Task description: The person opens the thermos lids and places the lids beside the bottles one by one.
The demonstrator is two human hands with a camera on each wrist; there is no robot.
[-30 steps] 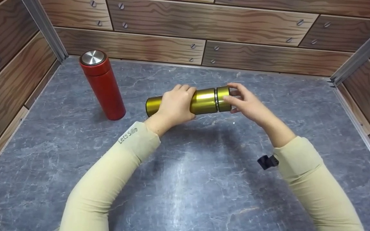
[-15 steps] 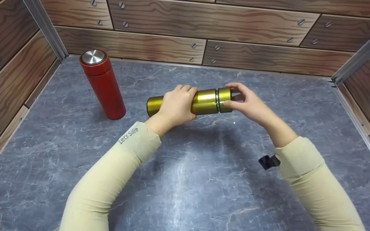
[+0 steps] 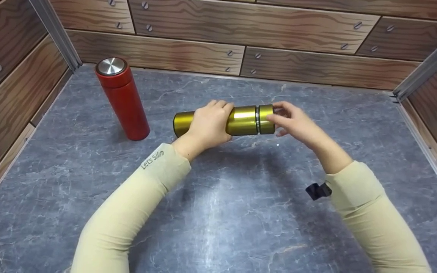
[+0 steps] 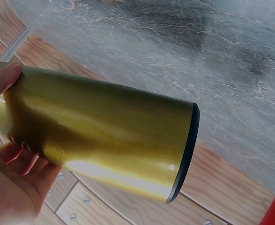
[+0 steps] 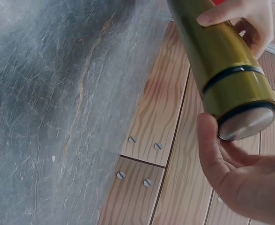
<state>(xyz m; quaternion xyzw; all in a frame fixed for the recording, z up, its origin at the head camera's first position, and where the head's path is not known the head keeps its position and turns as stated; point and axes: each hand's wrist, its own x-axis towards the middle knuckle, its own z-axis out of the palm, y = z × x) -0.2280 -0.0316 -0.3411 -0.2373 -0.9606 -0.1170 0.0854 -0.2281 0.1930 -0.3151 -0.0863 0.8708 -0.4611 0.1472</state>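
A shiny yellow-gold thermos flask (image 3: 242,120) lies sideways in the air above the table. My left hand (image 3: 210,123) grips it round the middle, and its black-rimmed base shows in the left wrist view. At the other end sits the matching gold lid (image 3: 264,120), with a dark and silvery ring between it and the body. My right hand (image 3: 296,123) holds the lid's end with thumb and fingers spread around its rim. The lid's silver top (image 5: 248,123) faces the right palm in the right wrist view.
A red thermos flask (image 3: 125,102) with a silver-topped lid stands upright at the back left. Wood-patterned walls (image 3: 188,53) enclose the grey marbled table (image 3: 218,212) at the back and both sides. A small black device (image 3: 318,191) is on the right cuff.
My right thumb and fingers have shifted around the lid. The flask stays nearly in place in my left hand, and the red flask has not moved.
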